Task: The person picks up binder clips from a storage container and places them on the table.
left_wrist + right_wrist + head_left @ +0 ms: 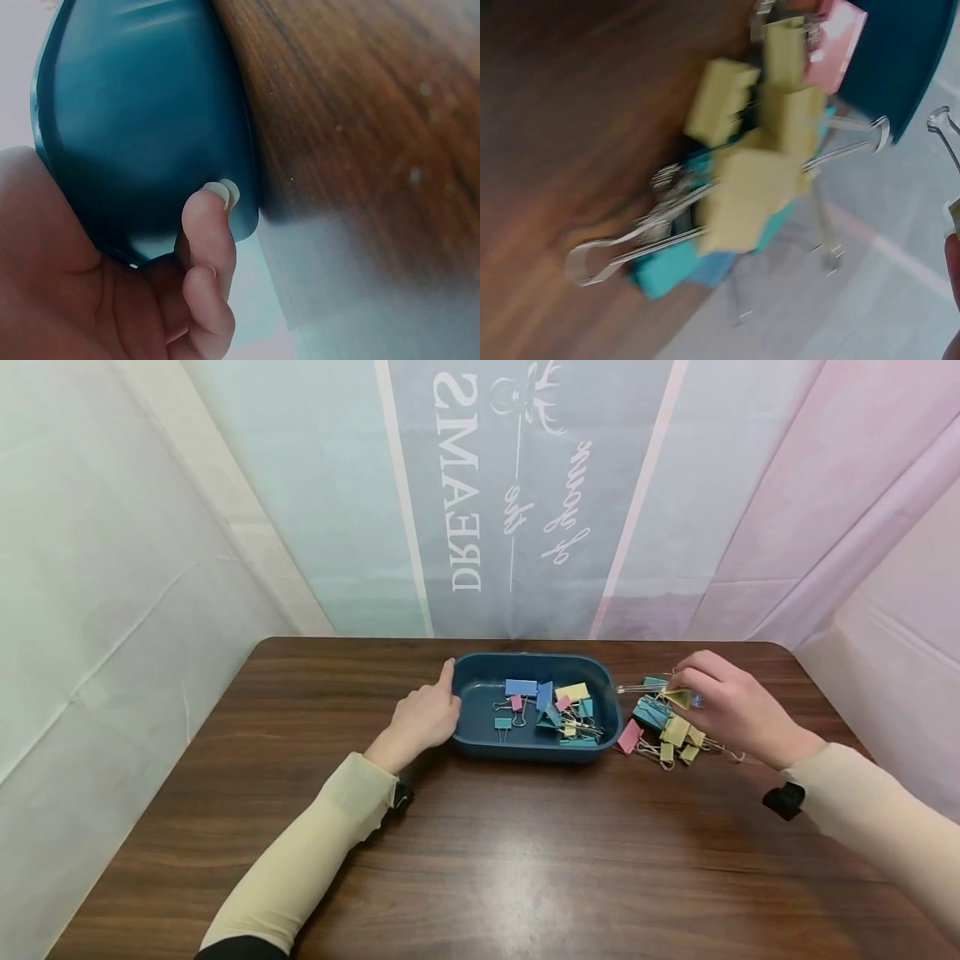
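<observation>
L hand: fingers curled, gripping L end of tray.
R hand: pinching yellow clip over clip pile, just R of tray.
Tray: dk blue, on wood table; asst'd clips inside, mid to R.
Pile: yellow, teal + pink.

Over there, a dark-blue, round-cornered rectangular bin sits upright, with blue, pink, yellow and teal binder clips scattered inside, thickest toward its right end; the person's left hand touches its left end. Just beside the right end lies a jumbled heap of wire-handled clips, yellow ones uppermost, and over it the person's right hand pinches a yellow, silver-handled binder clip.
</observation>
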The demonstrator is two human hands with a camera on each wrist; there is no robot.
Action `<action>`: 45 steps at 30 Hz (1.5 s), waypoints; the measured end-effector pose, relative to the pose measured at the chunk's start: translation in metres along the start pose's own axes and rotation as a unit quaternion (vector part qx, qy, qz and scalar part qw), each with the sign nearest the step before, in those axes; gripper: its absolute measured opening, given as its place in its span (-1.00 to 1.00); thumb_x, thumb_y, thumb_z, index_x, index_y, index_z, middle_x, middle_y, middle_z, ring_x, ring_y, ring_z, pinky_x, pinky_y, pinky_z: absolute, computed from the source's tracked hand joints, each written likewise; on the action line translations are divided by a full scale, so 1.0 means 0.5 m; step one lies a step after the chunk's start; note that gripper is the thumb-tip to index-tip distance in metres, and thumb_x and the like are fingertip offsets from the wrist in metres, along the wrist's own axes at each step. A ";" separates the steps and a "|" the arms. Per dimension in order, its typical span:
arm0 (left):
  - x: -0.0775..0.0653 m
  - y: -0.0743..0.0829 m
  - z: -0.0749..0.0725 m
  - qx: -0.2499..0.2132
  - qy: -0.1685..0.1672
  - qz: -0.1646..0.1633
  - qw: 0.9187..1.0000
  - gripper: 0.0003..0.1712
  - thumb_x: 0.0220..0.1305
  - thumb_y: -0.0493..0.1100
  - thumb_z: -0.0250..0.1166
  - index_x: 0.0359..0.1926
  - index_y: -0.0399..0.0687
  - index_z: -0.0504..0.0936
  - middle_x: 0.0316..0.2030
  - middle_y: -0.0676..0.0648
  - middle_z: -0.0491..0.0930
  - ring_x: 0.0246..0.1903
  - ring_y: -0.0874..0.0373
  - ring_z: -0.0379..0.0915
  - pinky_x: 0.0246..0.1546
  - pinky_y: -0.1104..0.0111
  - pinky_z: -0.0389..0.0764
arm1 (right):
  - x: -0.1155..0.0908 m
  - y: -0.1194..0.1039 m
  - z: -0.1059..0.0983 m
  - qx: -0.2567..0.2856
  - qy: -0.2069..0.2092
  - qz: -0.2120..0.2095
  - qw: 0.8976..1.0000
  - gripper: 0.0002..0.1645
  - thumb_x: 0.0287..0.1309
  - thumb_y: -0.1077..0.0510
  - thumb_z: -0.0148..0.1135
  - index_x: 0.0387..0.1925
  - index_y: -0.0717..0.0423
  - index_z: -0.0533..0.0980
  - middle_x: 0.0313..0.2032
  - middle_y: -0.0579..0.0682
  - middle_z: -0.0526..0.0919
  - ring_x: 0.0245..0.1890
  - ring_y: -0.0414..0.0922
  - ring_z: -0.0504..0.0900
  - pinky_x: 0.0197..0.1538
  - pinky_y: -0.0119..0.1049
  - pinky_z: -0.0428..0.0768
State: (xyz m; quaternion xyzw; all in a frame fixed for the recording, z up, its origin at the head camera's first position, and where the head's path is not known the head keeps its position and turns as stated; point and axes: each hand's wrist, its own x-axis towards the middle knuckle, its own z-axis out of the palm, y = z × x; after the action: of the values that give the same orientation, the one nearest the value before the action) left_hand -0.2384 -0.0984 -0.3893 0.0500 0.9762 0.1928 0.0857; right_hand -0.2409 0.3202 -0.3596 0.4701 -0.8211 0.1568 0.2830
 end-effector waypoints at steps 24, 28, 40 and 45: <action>-0.001 0.001 -0.006 -0.001 0.003 0.006 1.000 -0.23 0.55 -0.04 -0.12 0.61 0.05 -0.25 -0.71 -0.08 0.44 -0.81 0.10 0.18 -0.76 0.31 0.18 | -0.075 -0.001 0.028 0.003 -0.138 0.076 0.988 -0.46 -0.39 -0.05 0.71 -0.32 -0.12 0.57 -0.22 -0.20 0.50 -0.25 -0.25 0.46 -0.22 -0.26 0.50; -0.001 0.001 -0.007 -0.003 0.003 0.007 1.000 -0.23 0.55 -0.04 -0.12 0.61 0.05 -0.26 -0.71 -0.08 0.45 -0.80 0.09 0.20 -0.76 0.31 0.20 | -0.070 -0.006 0.026 0.002 -0.139 0.097 0.986 -0.56 -0.27 -0.03 0.67 -0.32 -0.11 0.59 -0.22 -0.20 0.52 -0.19 -0.24 0.44 -0.15 -0.27 0.46; -0.002 0.002 -0.002 0.008 0.004 0.002 1.000 -0.23 0.54 -0.04 -0.12 0.61 0.05 -0.24 -0.71 -0.08 0.45 -0.80 0.10 0.18 -0.75 0.31 0.19 | -0.001 -0.050 0.039 0.023 -0.114 0.206 0.972 -0.86 0.22 0.18 0.36 -0.18 0.04 0.60 -0.25 -0.12 0.58 -0.29 -0.17 0.53 -0.26 -0.11 0.53; -0.004 0.002 0.000 0.015 0.009 0.001 1.000 -0.23 0.54 -0.05 -0.11 0.60 0.01 -0.22 -0.72 -0.08 0.45 -0.80 0.10 0.19 -0.76 0.31 0.19 | 0.035 -0.077 0.060 0.073 -0.141 0.263 0.952 -0.64 0.40 0.05 0.19 0.09 0.18 0.52 -0.18 -0.03 0.66 -0.23 -0.12 0.64 -0.22 -0.07 0.59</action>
State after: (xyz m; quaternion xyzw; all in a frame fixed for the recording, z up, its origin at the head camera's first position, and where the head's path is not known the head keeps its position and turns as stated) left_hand -0.2364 -0.0977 -0.3889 0.0507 0.9796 0.1789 0.0760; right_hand -0.2245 0.2729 -0.3730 0.2742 -0.9335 0.2176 0.0779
